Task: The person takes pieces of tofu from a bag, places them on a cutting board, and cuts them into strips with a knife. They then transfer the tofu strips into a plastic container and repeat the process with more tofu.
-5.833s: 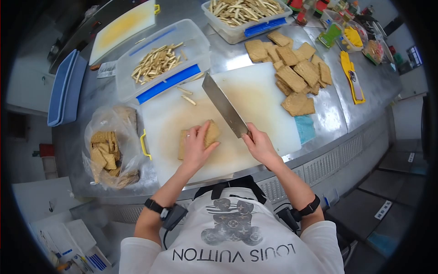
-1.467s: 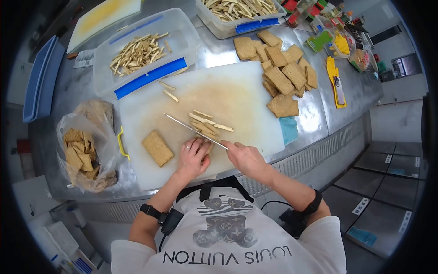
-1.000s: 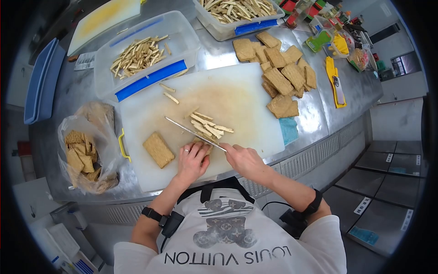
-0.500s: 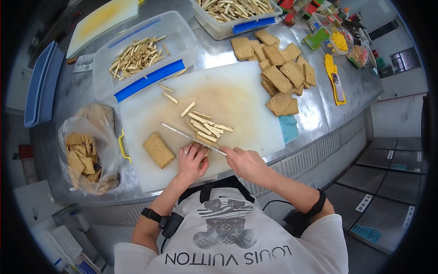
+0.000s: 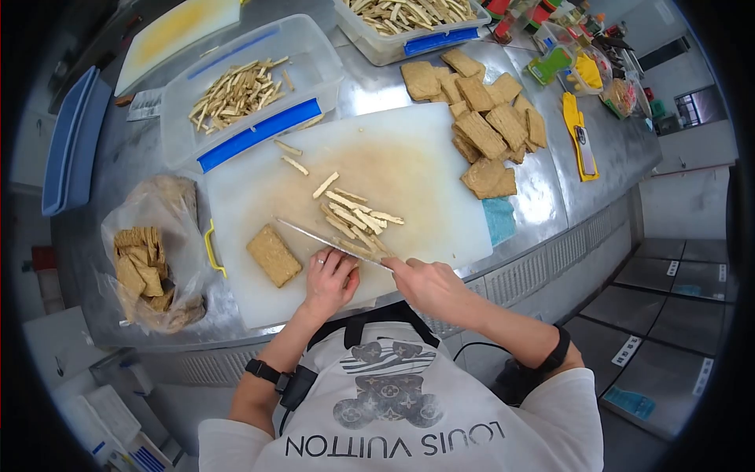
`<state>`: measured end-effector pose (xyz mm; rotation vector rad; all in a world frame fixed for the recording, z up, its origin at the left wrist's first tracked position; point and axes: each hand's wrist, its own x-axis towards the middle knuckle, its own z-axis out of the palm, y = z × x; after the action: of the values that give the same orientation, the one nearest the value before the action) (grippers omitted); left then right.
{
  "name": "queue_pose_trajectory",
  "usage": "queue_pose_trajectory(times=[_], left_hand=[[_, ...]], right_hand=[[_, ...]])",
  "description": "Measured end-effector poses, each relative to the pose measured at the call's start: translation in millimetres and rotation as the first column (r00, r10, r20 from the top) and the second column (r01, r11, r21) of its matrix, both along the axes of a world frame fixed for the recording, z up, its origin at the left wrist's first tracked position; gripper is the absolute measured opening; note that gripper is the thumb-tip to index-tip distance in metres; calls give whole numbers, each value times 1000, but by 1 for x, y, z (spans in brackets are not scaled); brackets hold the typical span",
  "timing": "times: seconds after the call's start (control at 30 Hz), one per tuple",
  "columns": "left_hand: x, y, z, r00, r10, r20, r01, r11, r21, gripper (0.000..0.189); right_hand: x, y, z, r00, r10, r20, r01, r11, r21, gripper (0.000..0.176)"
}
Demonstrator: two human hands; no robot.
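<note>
My right hand (image 5: 425, 287) is closed round the handle of a knife (image 5: 326, 240), whose long blade slants across the white cutting board (image 5: 425, 165). Just below the blade, my left hand (image 5: 332, 277) has its bent fingers pressed on a slab of dried tofu, mostly hidden under them. Cut tofu strips (image 5: 354, 211) lie in a loose heap beyond the blade, with a few stray ones farther up the board. A whole tofu slab (image 5: 274, 256) lies flat on the board, left of my left hand.
A clear tub (image 5: 318, 59) of strips stands behind the board, and a fuller tub (image 5: 385, 51) is farther back. Piled tofu slabs (image 5: 480, 130) sit at the right. On the left is a plastic bag (image 5: 189, 267) of slabs. A phone (image 5: 584, 149) lies on yellow cloth.
The knife and my right hand have shifted slightly right and toward me. The strips by the blade have moved a little. My left hand stays nearly in place.
</note>
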<state>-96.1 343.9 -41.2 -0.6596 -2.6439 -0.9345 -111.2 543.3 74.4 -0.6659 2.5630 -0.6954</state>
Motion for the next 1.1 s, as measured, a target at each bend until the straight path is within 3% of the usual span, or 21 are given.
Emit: queue_pose_trajectory(times=[0.2, 0.4, 0.63, 0.73, 0.9, 1.1], left_hand=[[2, 0, -3, 1000, 1, -28, -1, 1000, -2, 34], [12, -8, 0, 1000, 21, -14, -23, 991, -132, 39], [-21, -4, 3, 999, -43, -25, 40, 995, -94, 34], [-22, -5, 8, 999, -51, -7, 50, 995, -81, 32], [-21, -8, -3, 998, -57, 1, 57, 997, -57, 31], [-21, -8, -8, 999, -48, -20, 48, 999, -3, 34]], right_hand=[[3, -14, -37, 999, -34, -7, 33, 999, -43, 21], [-1, -8, -43, 996, -62, -63, 59, 997, -41, 21], [-14, 6, -41, 983, -127, -131, 129, 992, 13, 29], [-5, 4, -28, 984, -140, -105, 134, 989, -63, 29], [6, -1, -2, 996, -86, -8, 87, 993, 75, 30], [-4, -16, -35, 995, -83, -50, 85, 995, 42, 25]])
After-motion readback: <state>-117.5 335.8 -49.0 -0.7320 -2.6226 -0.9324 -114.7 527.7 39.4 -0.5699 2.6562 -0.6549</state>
